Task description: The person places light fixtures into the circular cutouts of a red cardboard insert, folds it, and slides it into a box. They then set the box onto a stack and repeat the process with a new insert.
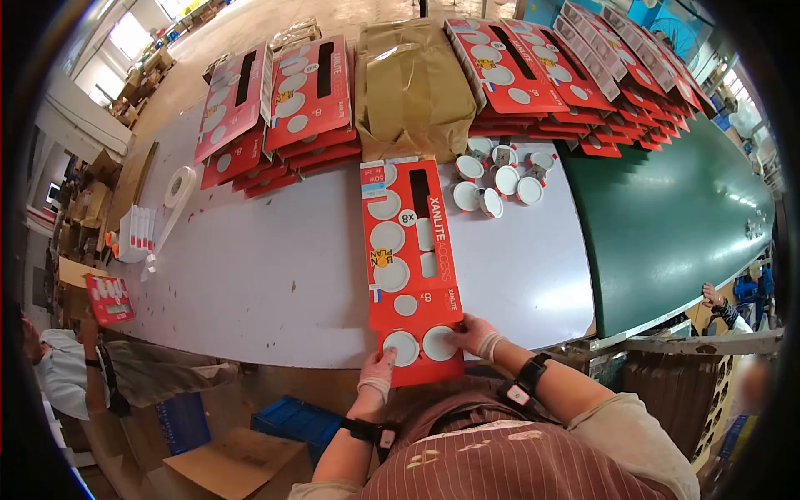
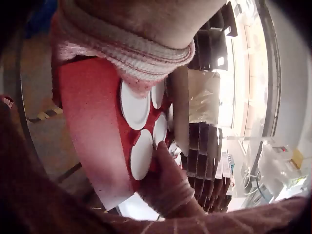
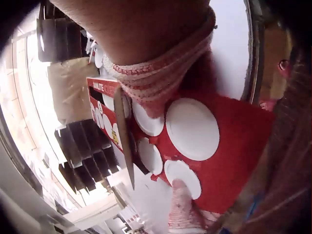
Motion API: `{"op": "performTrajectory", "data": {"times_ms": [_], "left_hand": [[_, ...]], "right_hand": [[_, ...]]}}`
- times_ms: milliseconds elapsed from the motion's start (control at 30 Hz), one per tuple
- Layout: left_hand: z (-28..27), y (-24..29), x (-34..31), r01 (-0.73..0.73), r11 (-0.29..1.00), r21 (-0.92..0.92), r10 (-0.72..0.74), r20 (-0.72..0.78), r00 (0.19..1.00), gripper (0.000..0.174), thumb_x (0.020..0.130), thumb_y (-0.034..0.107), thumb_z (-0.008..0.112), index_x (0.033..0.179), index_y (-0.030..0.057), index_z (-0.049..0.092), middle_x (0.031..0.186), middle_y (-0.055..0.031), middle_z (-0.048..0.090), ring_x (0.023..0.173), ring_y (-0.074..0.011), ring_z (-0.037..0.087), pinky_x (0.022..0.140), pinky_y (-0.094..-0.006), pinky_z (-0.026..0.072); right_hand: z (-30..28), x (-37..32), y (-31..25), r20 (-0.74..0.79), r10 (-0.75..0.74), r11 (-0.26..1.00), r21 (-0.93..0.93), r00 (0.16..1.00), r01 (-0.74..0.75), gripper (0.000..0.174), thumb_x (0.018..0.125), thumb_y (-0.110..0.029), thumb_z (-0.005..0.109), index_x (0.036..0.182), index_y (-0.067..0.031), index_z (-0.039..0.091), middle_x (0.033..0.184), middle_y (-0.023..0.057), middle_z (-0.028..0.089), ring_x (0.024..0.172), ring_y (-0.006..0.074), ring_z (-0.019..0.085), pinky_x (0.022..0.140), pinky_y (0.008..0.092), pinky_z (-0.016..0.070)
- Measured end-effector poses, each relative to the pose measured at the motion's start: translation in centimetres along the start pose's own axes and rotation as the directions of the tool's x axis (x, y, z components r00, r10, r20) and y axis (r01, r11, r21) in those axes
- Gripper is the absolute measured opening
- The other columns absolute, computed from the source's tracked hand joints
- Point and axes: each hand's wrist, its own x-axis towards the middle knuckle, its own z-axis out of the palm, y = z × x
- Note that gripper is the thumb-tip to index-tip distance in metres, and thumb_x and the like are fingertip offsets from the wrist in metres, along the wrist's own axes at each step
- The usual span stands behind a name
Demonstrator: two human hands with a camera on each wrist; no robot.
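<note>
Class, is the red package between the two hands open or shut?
The package is open: its printed cover is raised, exposing white discs inside.

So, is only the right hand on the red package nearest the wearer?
No, the left hand and right hand both hold the red package, one at each side of its near end.

White table (image 1: 258,283): red carton stacks (image 1: 312,107), brown-wrapped parcel (image 1: 407,93), round white pieces (image 1: 506,180), tape roll (image 1: 172,193).

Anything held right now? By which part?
Red XANLITE package, near end: left hand at its left edge, right hand at its right edge, thumbs on white discs.
</note>
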Motion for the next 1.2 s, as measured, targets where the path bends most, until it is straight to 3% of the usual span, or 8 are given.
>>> {"op": "performTrajectory", "data": {"times_ms": [67, 300, 567, 900, 1100, 1133, 1167, 1200], "left_hand": [[-0.1, 2.3, -1.6, 0.250, 0.892, -0.377, -0.181, 0.207, 0.961, 0.045, 0.077, 0.027, 0.066, 0.114, 0.0065, 0.050, 0.100, -0.0066, 0.058, 0.090, -0.0215, 0.058, 0.071, -0.0356, 0.0502], [0.3, 4.9, 1.0, 0.142, 0.538, -0.831, 0.100, 0.230, 0.968, 0.036, 0.082, 0.000, 0.055, 0.116, 0.0038, 0.046, 0.115, -0.0104, 0.053, 0.105, -0.0276, 0.054, 0.088, -0.0447, 0.0471], [1.9, 6.7, 5.7, 0.212, 0.157, -0.965, 0.089, 0.228, 0.970, 0.030, 0.089, 0.024, 0.042, 0.109, 0.0025, 0.050, 0.108, -0.0111, 0.059, 0.099, -0.0227, 0.058, 0.080, -0.0370, 0.0522], [-5.6, 0.0, 1.6, -0.022, 0.510, -0.860, 0.096, 0.031, 0.995, 0.042, 0.089, 0.032, 0.035, 0.120, 0.0073, 0.048, 0.131, -0.0099, 0.043, 0.121, -0.0273, 0.038, 0.103, -0.0429, 0.0272], [-4.4, -16.6, -11.3, 0.079, 0.815, -0.574, -0.172, -0.110, 0.979, 0.041, 0.088, 0.033, 0.036, 0.118, 0.0083, 0.048, 0.127, -0.0090, 0.044, 0.118, -0.0272, 0.040, 0.101, -0.0443, 0.0288], [-4.0, -18.6, -13.6, 0.116, 0.846, -0.521, -0.213, -0.131, 0.968, 0.041, 0.088, 0.034, 0.036, 0.118, 0.0085, 0.048, 0.126, -0.0088, 0.045, 0.117, -0.0272, 0.040, 0.100, -0.0446, 0.0291], [-3.6, -20.9, -15.5, 0.157, 0.870, -0.467, -0.253, -0.149, 0.956, 0.041, 0.087, 0.034, 0.036, 0.118, 0.0087, 0.048, 0.126, -0.0087, 0.045, 0.116, -0.0272, 0.040, 0.100, -0.0448, 0.0294], [-3.1, -23.8, -17.2, 0.202, 0.889, -0.411, -0.290, -0.164, 0.943, 0.041, 0.087, 0.034, 0.037, 0.117, 0.0088, 0.048, 0.125, -0.0085, 0.045, 0.116, -0.0272, 0.041, 0.100, -0.0450, 0.0297]], "right_hand": [[0.5, 0.5, 1.4, 0.009, 0.030, 0.999, -0.043, 1.000, -0.030, 0.050, 0.072, -0.034, 0.065, 0.107, -0.0007, 0.053, 0.098, 0.0138, 0.061, 0.090, 0.0253, 0.058, 0.081, 0.0314, 0.0444], [0.6, 3.6, 1.1, -0.042, -0.178, 0.980, 0.084, 0.983, 0.181, 0.049, 0.075, -0.038, 0.063, 0.107, -0.0013, 0.056, 0.091, 0.0113, 0.063, 0.083, 0.0198, 0.059, 0.075, 0.0291, 0.0470], [-3.3, 1.1, -0.8, 0.118, 0.205, 0.963, 0.153, 0.972, -0.221, 0.031, 0.080, -0.021, 0.058, 0.105, -0.0023, 0.056, 0.087, 0.0076, 0.064, 0.075, 0.0155, 0.062, 0.063, 0.0268, 0.0518], [-13.9, 7.7, -12.8, -0.112, -0.564, 0.744, -0.498, 0.818, 0.445, 0.033, 0.077, -0.027, 0.057, 0.103, -0.0074, 0.058, 0.088, 0.0153, 0.060, 0.086, 0.0322, 0.057, 0.075, 0.0372, 0.0459], [-11.3, 18.1, -17.9, -0.006, -0.435, 0.774, -0.513, 0.900, 0.371, 0.046, 0.082, -0.036, 0.049, 0.118, -0.0077, 0.050, 0.123, 0.0172, 0.048, 0.111, 0.0326, 0.047, 0.092, 0.0363, 0.0388], [-10.1, 26.2, -12.7, 0.457, -0.704, 0.001, -0.765, 0.543, 0.644, 0.048, 0.083, -0.039, 0.047, 0.120, -0.0086, 0.050, 0.118, 0.0159, 0.052, 0.110, 0.0304, 0.050, 0.092, 0.0350, 0.0387], [-7.9, 27.1, -11.9, 0.328, -0.519, 0.630, -0.478, 0.790, 0.612, 0.047, 0.084, -0.040, 0.045, 0.118, -0.0082, 0.051, 0.111, 0.0139, 0.058, 0.104, 0.0292, 0.053, 0.090, 0.0329, 0.0398], [-6.8, 24.4, -14.0, 0.266, -0.415, 0.742, -0.454, 0.870, 0.493, 0.044, 0.085, -0.036, 0.046, 0.118, -0.0065, 0.051, 0.110, 0.0135, 0.058, 0.102, 0.0261, 0.054, 0.089, 0.0305, 0.0405]]}}
